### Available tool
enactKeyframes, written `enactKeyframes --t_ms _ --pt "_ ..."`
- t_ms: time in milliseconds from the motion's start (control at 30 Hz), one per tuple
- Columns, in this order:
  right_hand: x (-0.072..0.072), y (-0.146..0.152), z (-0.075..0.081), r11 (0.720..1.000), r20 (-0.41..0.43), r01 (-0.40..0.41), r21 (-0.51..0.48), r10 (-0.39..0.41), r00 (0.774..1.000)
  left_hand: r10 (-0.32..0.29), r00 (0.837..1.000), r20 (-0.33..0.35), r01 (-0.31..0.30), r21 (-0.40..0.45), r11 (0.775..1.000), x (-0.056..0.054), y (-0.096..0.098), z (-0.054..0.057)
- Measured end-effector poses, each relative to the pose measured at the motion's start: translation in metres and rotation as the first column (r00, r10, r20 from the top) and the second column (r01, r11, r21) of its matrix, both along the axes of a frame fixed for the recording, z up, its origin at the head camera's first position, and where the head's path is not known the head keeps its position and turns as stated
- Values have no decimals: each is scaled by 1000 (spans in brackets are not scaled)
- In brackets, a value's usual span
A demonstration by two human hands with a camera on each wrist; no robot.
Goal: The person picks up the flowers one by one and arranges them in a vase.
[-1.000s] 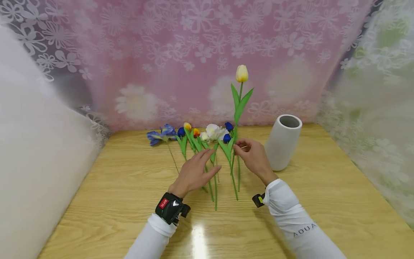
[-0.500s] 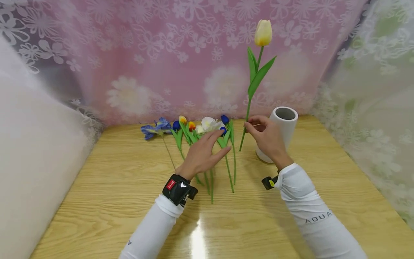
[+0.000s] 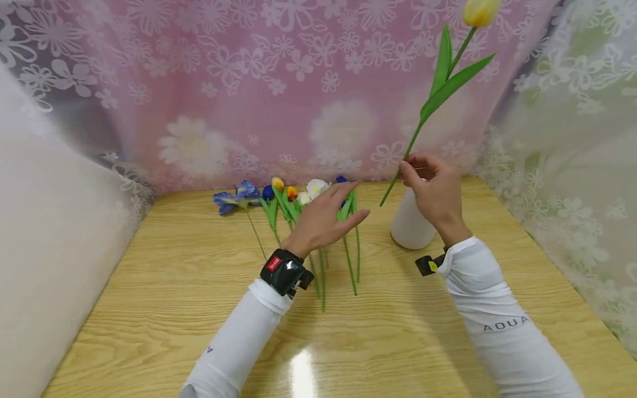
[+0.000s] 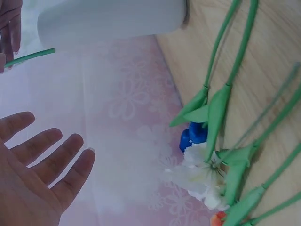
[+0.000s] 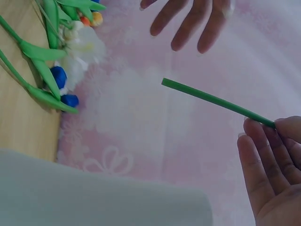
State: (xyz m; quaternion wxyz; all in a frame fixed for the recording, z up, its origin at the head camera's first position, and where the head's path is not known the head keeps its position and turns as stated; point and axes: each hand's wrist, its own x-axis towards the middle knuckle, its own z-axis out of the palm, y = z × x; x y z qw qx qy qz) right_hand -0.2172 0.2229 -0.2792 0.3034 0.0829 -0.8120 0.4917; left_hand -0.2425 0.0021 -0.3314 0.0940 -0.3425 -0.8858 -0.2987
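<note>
My right hand [image 3: 438, 193] pinches the lower stem of a pale yellow artificial tulip [image 3: 448, 91] between thumb and fingers. The tulip leans to the right, its bloom partly cut off by the top of the head view. A short bare end of the stem [image 5: 207, 98] sticks out past the fingertips in the right wrist view. Behind that hand stands a white vase [image 3: 413, 224], its mouth hidden by the hand. My left hand [image 3: 323, 218] has its fingers spread and holds nothing, raised above the laid-out flowers. White blooms [image 4: 202, 174] and blue tulips [image 4: 194, 135] show beside it in the left wrist view.
A blue iris-like flower [image 3: 239, 197] lies at the left of the row. Orange-and-yellow tulips [image 3: 291, 193] and a white flower [image 3: 316, 188] lie along the back of the wooden table [image 3: 174, 309]. A pink floral curtain [image 3: 249, 99] hangs behind.
My right hand has lifted the yellow tulip off the row and carried it up and right to the vase, tilting it. My left hand has shifted slightly right and up.
</note>
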Motion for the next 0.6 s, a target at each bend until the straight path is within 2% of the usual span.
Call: enactKeyframes --t_ms 133,300,467,600 --pt "1 9 9 998 -9 42 -48 -42 999 1 1000 -2 -1 -7 1000 -3 9 3" --pt "-2 21 18 989 -74 91 -118 -100 992 -7 1000 10 7 -6 1000 -6 24 5" --pt "-4 33 24 975 -118 117 -187 -140 983 -53 998 -41 54 9 999 -8 40 8" --pt "-5 44 29 957 -160 112 -267 -159 974 -54 995 -81 55 8 998 -9 46 9"
